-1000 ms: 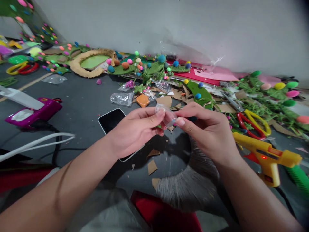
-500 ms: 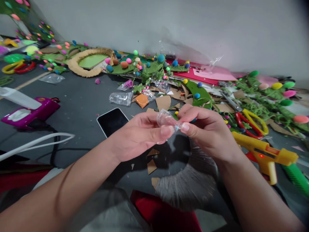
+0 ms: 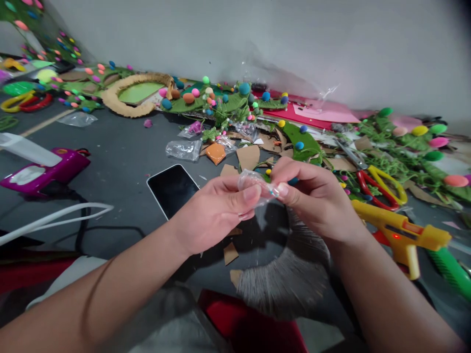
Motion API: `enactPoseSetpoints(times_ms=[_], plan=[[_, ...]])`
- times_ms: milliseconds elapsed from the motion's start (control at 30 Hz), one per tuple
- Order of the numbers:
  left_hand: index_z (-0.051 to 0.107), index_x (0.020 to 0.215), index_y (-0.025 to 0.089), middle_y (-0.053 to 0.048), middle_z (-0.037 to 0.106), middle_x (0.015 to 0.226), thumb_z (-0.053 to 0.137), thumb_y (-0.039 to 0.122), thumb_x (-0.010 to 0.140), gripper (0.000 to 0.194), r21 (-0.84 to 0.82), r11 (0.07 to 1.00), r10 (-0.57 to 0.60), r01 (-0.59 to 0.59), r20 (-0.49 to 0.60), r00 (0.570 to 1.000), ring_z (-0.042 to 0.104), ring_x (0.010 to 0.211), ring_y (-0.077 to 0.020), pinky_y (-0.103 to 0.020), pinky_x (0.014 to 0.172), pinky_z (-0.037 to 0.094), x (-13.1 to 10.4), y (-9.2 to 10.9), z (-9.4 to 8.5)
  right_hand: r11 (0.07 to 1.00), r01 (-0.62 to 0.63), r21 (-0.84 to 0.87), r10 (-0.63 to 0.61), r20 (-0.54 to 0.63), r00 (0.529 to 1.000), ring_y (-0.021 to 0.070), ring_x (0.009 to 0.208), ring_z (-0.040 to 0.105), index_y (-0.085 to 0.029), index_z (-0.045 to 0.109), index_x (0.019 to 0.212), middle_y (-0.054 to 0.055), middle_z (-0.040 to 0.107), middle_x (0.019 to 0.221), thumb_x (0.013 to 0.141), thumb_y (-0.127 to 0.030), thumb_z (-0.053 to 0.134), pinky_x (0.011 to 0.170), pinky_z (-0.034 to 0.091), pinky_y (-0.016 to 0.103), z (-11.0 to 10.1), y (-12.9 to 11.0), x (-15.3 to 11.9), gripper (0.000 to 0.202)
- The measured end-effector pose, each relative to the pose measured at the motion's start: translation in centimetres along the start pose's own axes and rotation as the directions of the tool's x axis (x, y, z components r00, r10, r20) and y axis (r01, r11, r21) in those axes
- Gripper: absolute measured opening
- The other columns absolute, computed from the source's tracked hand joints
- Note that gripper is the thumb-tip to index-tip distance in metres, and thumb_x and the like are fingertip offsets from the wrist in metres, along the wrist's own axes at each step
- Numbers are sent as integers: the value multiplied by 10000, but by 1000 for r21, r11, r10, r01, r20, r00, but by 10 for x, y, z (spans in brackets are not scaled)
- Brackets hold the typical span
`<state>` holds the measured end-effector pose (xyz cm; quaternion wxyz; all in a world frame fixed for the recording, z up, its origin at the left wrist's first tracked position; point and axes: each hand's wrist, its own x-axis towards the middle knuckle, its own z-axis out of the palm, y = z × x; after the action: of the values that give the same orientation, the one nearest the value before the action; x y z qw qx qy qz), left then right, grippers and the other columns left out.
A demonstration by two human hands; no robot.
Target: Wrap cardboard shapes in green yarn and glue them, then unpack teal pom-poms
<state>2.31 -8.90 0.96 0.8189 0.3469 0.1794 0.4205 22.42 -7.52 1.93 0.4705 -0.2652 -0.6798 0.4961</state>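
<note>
A small clear plastic bag (image 3: 250, 179) is pinched between both hands over the table. My left hand (image 3: 217, 206) is closed on its left part, thumb on top. My right hand (image 3: 312, 196) pinches its right end with thumb and forefinger, where a bit of blue and white shows. What lies inside is too small to tell. Below the hands rests a ring wound with grey yarn (image 3: 290, 274), partly hidden by my right forearm. A phone (image 3: 172, 189) with a dark screen lies left of my left hand.
A yellow glue gun (image 3: 405, 230) with a red light and red-yellow scissors (image 3: 382, 186) lie at right. A purple glue gun (image 3: 47, 169) stands at left. Behind are a tan wrapped ring (image 3: 110, 100), cardboard scraps (image 3: 248, 158), an orange piece (image 3: 215, 153) and green leaves (image 3: 301, 139) with coloured balls.
The bag's blue and white end shows more plainly between my fingers, and the plastic is flatter. My left hand has turned slightly; both hands stay in nearly the same place.
</note>
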Motion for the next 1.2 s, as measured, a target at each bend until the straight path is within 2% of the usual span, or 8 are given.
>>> enactPoseSetpoints(times_ms=[267,500,667,800,867,933,1033,1200], plan=[[816,919,165,-18,592,846,770,203,841,98,-44,999,-1,4,63,998,494,720,-68,-172,677,470,-1,-6,2,999,25,-29,-26,-13,1000,125,757,539,-217,728,873,-8,611,808,916,-232,731,697,426,303,0,-1,2,45],[827,944,190,-20,595,837,747,199,871,108,-7,1000,-26,27,122,992,497,709,-66,-168,667,478,0,-5,0,998,23,-66,-24,-26,999,144,760,558,-237,733,859,4,627,812,908,-273,742,702,458,316,0,-2,1,61],[835,913,183,-25,620,802,790,222,827,105,13,1000,-5,5,17,1000,476,669,-73,-186,634,460,3,2,2,996,-35,-78,27,-106,994,140,772,583,-243,758,887,4,664,836,892,-289,766,714,487,301,1,-1,1,47],[833,923,178,-46,705,913,788,203,829,108,61,995,83,-78,-92,992,499,685,-76,-192,632,454,5,7,3,991,-135,25,137,-229,964,139,812,622,-295,739,1174,21,695,998,963,-330,677,713,536,285,5,-5,-1,223],[834,947,191,-56,741,1004,775,204,847,117,100,990,112,-100,-123,986,553,757,-92,-198,652,456,5,8,3,992,-117,55,127,-256,958,163,911,662,-313,708,1239,34,703,1110,981,-322,644,770,579,305,10,-9,-2,266],[833,970,201,-63,757,1089,770,209,859,128,149,982,140,-118,-149,979,599,864,-115,-206,682,459,5,7,3,996,-70,56,83,-287,954,198,1076,680,-320,695,1248,38,706,1229,989,-312,630,919,596,363,16,-12,-2,267],[833,997,217,-60,770,1094,772,240,875,138,236,960,193,-152,-163,968,623,924,-125,-215,717,462,4,3,5,999,-50,9,50,-338,940,229,1255,646,-330,694,1246,30,715,1294,1011,-334,593,1109,525,454,26,-15,-2,256],[832,1012,259,-33,761,1044,779,239,876,147,247,955,207,-164,-159,965,621,909,-106,-196,739,469,2,-2,9,986,-50,-156,-1,-309,951,234,1339,600,-314,719,1250,20,696,1363,1012,-305,593,1178,469,457,38,-17,-5,269]])
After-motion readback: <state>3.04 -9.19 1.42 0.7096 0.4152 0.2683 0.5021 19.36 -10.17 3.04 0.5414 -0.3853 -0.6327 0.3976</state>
